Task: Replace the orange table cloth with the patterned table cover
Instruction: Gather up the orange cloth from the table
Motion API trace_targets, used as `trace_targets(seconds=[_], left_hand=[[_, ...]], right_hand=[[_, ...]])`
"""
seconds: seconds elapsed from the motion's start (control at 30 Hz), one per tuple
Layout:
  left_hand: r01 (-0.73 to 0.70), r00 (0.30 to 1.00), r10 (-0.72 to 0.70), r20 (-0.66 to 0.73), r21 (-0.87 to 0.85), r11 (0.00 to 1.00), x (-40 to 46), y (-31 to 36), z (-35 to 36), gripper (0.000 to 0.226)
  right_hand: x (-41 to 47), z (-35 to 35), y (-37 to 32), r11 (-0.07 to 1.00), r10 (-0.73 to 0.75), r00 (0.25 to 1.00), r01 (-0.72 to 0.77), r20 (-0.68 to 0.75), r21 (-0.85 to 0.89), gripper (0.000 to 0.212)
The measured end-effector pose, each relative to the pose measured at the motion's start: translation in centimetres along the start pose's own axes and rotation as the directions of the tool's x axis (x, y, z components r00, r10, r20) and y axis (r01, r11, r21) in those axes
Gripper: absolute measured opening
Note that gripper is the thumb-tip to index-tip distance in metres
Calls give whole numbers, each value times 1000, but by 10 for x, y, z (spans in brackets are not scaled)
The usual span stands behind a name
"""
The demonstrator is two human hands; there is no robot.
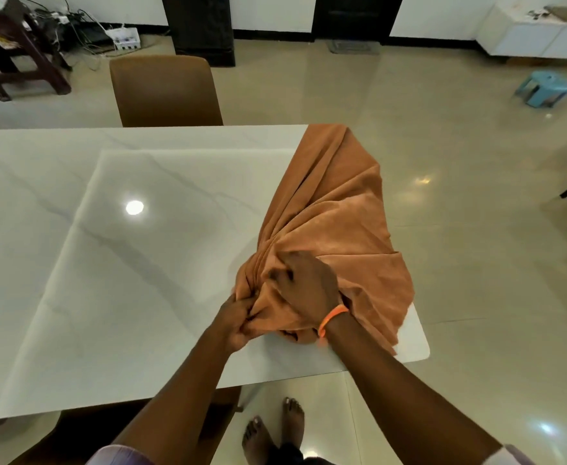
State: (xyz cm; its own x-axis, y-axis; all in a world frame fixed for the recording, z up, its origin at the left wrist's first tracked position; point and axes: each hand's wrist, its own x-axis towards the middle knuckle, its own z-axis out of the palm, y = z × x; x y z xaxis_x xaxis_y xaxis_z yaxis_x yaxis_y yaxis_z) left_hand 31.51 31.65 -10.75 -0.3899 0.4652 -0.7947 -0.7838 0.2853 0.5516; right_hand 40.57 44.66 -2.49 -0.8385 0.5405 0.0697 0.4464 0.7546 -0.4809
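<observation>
The orange table cloth point(335, 209) lies bunched along the right end of the white marble table point(107, 250), stretching from the far edge to the near right corner. My left hand point(238, 322) grips a gathered fold at the cloth's near end. My right hand point(303, 286), with an orange band on its wrist, clutches the bunched cloth just to the right of it. Most of the tabletop is bare marble. No patterned table cover is in view.
A brown chair point(164, 90) stands at the table's far side, another chair point(90, 427) is tucked under the near edge. My bare feet point(275, 427) stand on glossy tiles. A blue stool point(543, 87), a dark wooden stool point(13, 52) and cables lie further off.
</observation>
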Motion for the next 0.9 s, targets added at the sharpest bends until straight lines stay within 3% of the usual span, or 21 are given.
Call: trace_targets(seconds=[0.07, 0.1, 0.17, 0.2, 0.23, 0.27, 0.3, 0.37, 0.4, 0.43, 0.5, 0.53, 0.57, 0.6, 0.67, 0.73, 0.8, 0.83, 0.9], left_hand=[[-18, 989, 55, -139, 254, 967, -7, 8, -2, 58], [-26, 953, 147, -263, 414, 910, -10, 15, -1, 59], [-102, 786, 458, -415, 643, 759, -23, 32, 11, 53], [-196, 728, 566, -387, 674, 713, -28, 40, 21, 45], [-275, 726, 616, -305, 692, 667, -35, 49, 35, 38], [-303, 767, 609, -203, 722, 622, -37, 54, 49, 40], [-266, 825, 548, -136, 762, 590, -37, 56, 65, 57], [-74, 916, 361, -176, 810, 582, -36, 55, 90, 99], [0, 925, 304, -226, 803, 596, -34, 53, 99, 111], [53, 921, 277, -274, 793, 607, -30, 51, 105, 122], [139, 901, 257, -349, 795, 591, -28, 50, 110, 145], [149, 901, 260, -348, 809, 568, -21, 48, 106, 153], [137, 909, 265, -322, 831, 539, -17, 45, 101, 155], [106, 923, 266, -279, 847, 521, -13, 43, 96, 153], [65, 924, 299, -240, 867, 494, -7, 39, 90, 144], [53, 907, 334, -256, 857, 513, -3, 38, 90, 137], [55, 901, 332, -279, 832, 552, 3, 40, 94, 133], [60, 903, 320, -286, 823, 565, 3, 43, 97, 133], [63, 908, 301, -292, 804, 591, 4, 47, 99, 133]], right_hand=[[-9, 15, 1, 966, -57, 985, 95, 161, -240, 55], [-12, 20, 6, 956, -28, 977, 88, 211, -280, 64], [-15, 22, 10, 964, 50, 967, 18, 250, -264, 72], [-17, 21, 16, 972, 63, 965, -2, 254, -236, 73], [-14, 23, 8, 980, 66, 963, -12, 263, -199, 72], [-11, 23, 2, 991, 71, 956, -35, 286, -130, 70], [-6, 21, -5, 993, 66, 950, -33, 306, -111, 62], [-3, 6, -7, 994, 96, 926, -68, 365, -90, 37], [-3, -3, 2, 982, 88, 925, -142, 368, 121, 25], [-6, -14, 16, 905, 73, 955, -184, 286, 383, 18], [-11, -31, 55, 743, 233, 968, -238, 91, 625, 16], [-13, -33, 83, 748, 308, 951, -258, 24, 612, 12], [-9, -31, 102, 819, 337, 941, -279, -26, 502, 21], [-6, -29, 128, 907, 309, 951, -304, 31, 291, 49], [-3, -12, 176, 966, 258, 899, -251, 354, -67, 108], [-6, 4, 201, 964, 244, 812, -144, 530, -223, 120], [-5, 15, 202, 953, 197, 849, -48, 490, -301, 83], [0, 15, 196, 963, 179, 916, -89, 360, -254, 53], [20, 3, 182, 962, 256, 964, -262, 76, 72, 20]])
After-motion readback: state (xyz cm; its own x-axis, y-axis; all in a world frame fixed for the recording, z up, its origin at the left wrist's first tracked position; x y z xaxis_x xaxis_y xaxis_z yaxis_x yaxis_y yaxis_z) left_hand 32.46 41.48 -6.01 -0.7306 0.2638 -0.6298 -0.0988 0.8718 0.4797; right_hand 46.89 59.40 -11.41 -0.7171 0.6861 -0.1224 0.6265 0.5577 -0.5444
